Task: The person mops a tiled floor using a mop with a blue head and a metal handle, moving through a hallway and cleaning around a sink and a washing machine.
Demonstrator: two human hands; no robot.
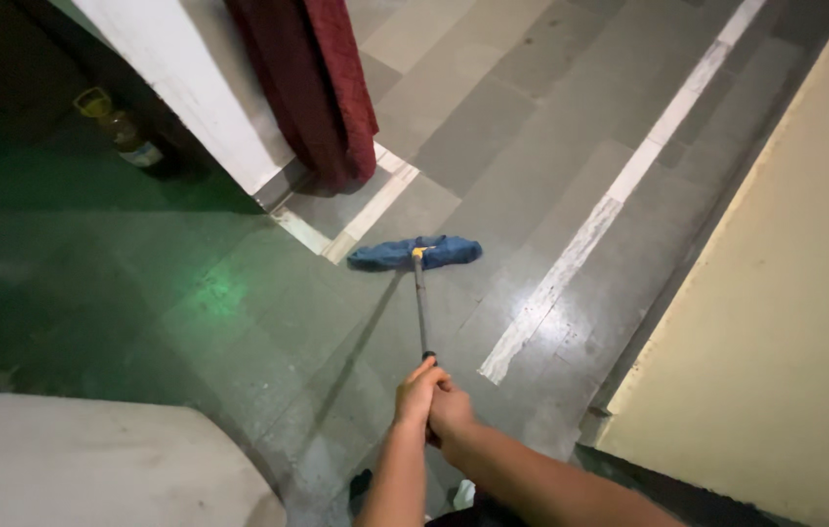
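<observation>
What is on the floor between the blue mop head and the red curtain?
In the head view, only bare grey floor tiles and a pale painted stripe lie between the blue mop head and the red curtain.

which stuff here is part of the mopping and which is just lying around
In use:
- mop handle
- blue mop head
- left hand
- right hand
- tiled floor

Lying about:
- bottle by the wall
- dark red curtain

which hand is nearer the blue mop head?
Left, narrowly. The left hand grips the mop handle slightly farther up toward the blue mop head; the right hand clasps just behind it, nearer the body.
</observation>
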